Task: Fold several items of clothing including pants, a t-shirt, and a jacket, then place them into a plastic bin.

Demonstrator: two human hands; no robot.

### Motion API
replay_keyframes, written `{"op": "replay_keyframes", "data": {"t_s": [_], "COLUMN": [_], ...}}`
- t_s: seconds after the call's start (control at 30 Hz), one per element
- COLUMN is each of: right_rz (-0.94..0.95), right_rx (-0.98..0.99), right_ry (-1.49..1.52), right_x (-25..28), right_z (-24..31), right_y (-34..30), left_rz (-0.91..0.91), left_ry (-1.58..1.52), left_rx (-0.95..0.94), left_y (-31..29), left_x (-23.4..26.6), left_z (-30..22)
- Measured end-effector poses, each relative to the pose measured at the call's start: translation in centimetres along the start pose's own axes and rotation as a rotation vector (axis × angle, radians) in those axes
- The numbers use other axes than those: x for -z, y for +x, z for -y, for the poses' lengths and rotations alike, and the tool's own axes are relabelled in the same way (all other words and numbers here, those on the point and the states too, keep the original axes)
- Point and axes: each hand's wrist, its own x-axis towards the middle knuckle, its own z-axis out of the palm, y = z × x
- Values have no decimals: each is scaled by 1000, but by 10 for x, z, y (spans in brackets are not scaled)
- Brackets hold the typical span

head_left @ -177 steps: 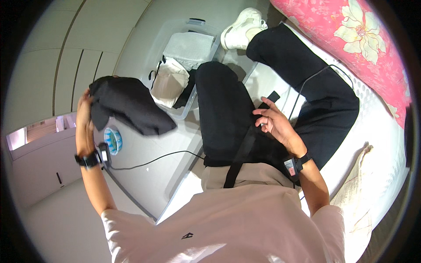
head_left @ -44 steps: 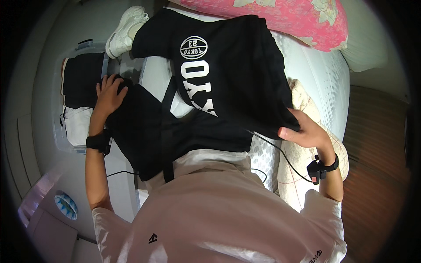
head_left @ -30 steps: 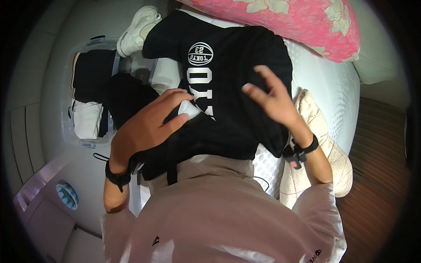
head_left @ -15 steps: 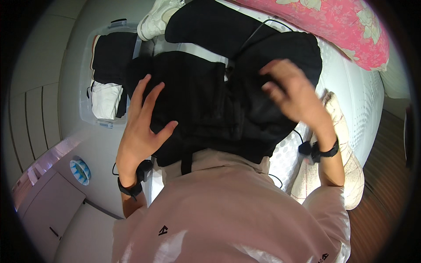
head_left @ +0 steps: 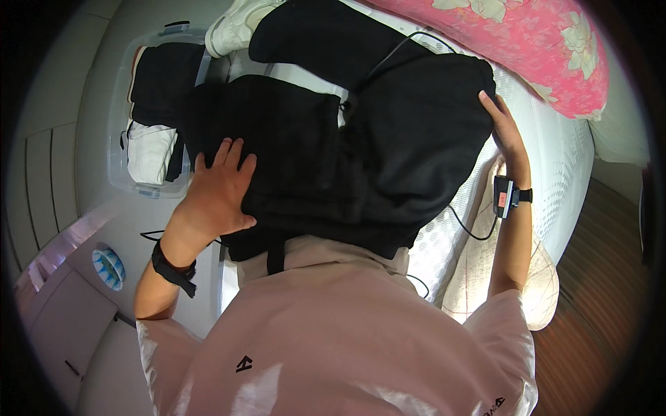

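Black cloth covers my lap and legs; I cannot tell how much is worn trousers and how much lies loose on top. My left hand rests palm down on its left part, with the fingers spread. At the far right, my right hand lies along the outer edge of the cloth by the bent knee. Its fingers are stretched out, some of them hidden below. A short black strap hangs at the waist over my beige shirt.
A clear plastic box with folded black and white clothes stands on the left. Beyond my legs is a white shoe. A pink floral pillow or quilt lies far right, and a cream cushion near my right elbow. Thin black cables cross the bed.
My right hand has moved outward from above the cloth to its right edge. My left hand has come down and nearer, now flat on the cloth. The view has shifted slightly.
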Motion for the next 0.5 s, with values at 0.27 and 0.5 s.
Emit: {"op": "replay_keyframes", "data": {"t_s": [0.27,0.5], "right_rz": [128,-7], "right_rx": [-55,170], "right_ry": [209,251], "right_x": [10,19], "right_z": [19,52], "right_y": [2,-18], "left_rz": [170,-468], "left_ry": [-287,-813], "left_rx": [-28,107], "left_y": [34,3], "left_x": [6,10], "left_z": [31,117]}}
